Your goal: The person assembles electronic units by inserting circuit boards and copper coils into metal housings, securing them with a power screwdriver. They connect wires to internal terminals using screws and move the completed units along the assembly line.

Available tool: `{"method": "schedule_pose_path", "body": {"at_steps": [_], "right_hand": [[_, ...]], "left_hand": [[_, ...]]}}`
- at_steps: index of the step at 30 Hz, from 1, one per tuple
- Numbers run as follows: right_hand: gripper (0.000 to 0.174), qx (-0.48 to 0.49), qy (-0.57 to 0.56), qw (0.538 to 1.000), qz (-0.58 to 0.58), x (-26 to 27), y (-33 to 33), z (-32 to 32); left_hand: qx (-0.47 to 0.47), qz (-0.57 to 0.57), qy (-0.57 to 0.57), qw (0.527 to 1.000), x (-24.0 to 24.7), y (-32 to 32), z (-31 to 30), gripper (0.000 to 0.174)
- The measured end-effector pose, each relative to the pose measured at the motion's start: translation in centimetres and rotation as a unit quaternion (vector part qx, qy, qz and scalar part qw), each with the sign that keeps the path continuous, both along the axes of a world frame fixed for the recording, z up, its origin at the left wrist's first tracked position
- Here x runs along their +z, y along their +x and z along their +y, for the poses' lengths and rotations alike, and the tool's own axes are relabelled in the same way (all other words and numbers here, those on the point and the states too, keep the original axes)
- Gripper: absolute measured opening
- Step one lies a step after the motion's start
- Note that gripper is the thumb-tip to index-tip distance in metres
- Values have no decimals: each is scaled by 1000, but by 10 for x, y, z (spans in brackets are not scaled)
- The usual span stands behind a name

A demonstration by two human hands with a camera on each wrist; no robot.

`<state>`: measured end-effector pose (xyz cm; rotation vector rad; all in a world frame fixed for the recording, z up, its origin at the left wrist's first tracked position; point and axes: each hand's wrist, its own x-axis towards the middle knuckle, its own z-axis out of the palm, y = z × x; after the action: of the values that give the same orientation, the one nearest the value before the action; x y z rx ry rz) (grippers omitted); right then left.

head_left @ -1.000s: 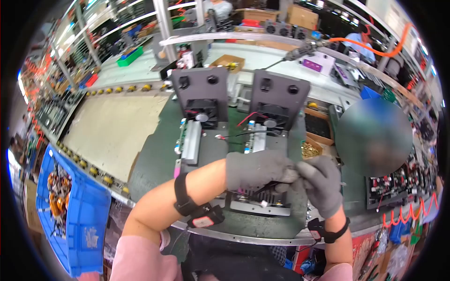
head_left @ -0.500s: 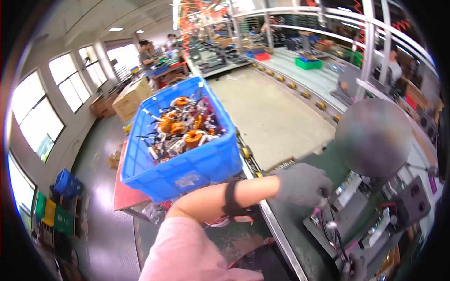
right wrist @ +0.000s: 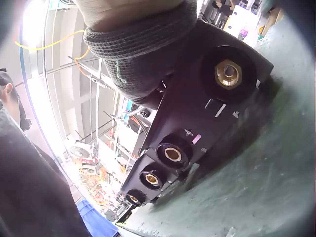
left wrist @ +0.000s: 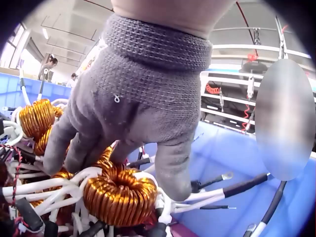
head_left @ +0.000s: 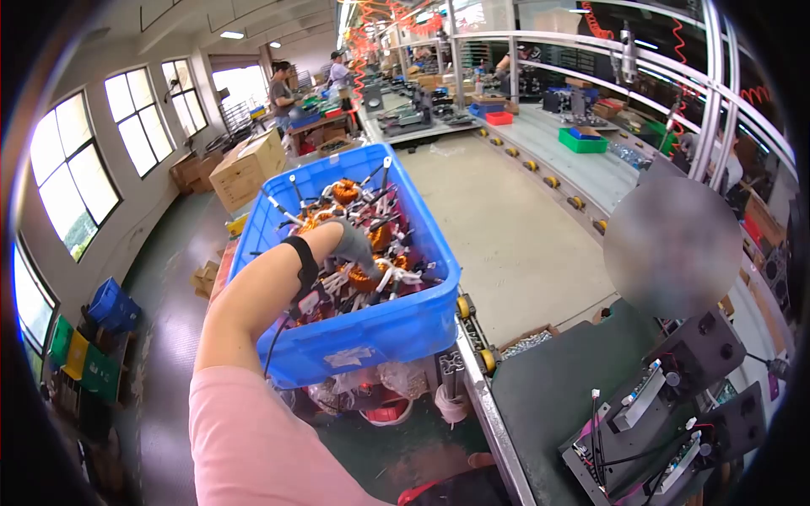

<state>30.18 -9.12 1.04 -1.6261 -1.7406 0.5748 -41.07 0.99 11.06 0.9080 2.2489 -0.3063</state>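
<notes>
In the head view, the gloved left hand [head_left: 354, 246] reaches into a blue bin [head_left: 384, 333] of copper-wound coils with white leads. Seen from the left wrist, this hand [left wrist: 138, 94] points down over the coils, its fingers spread and loosely bent. A copper coil [left wrist: 121, 200] lies below the palm, between thumb and fingers; no firm hold on it shows. From the right wrist, the gloved right hand [right wrist: 140, 71] is behind a black metal panel [right wrist: 192, 113] with round feet, touching or very near it. Its fingers are hidden. The head view does not show the right hand.
Black units with fans and cables [head_left: 641, 405] stand on a dark green mat [head_left: 548, 371] at lower right. A metal table edge [head_left: 498, 430] and yellow rollers [head_left: 487, 361] run beside the bin. A cardboard box [head_left: 249, 173] stands behind it.
The head view has swung left, towards the bin. The left hand has moved left from the units on the mat into the bin. The right hand has gone out of the head view.
</notes>
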Motion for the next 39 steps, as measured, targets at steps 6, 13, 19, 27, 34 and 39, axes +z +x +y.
{"method": "schedule_pose_path", "body": {"at_steps": [6, 13, 19, 27, 34, 39], "right_hand": [[32, 16, 24, 1000, -12, 5, -2, -1], [30, 14, 8, 998, 55, 0, 8, -6], [30, 31, 24, 998, 45, 5, 6, -6], [26, 29, 41, 999, 21, 11, 1, -7], [26, 36, 22, 999, 12, 11, 3, -8], [31, 48, -1, 998, 44, 6, 12, -8]], "left_hand": [[-137, 76, -97, 983, 3, 53, 12, 110], [-179, 150, -19, 972, -1, 52, -1, 104], [-244, 295, -43, 923, -16, 63, -8, 109], [-363, 247, -46, 897, -18, 54, 14, 96], [-325, 262, -29, 908, 13, 76, -5, 94], [-289, 454, 158, 828, 71, 120, -28, 67]]}}
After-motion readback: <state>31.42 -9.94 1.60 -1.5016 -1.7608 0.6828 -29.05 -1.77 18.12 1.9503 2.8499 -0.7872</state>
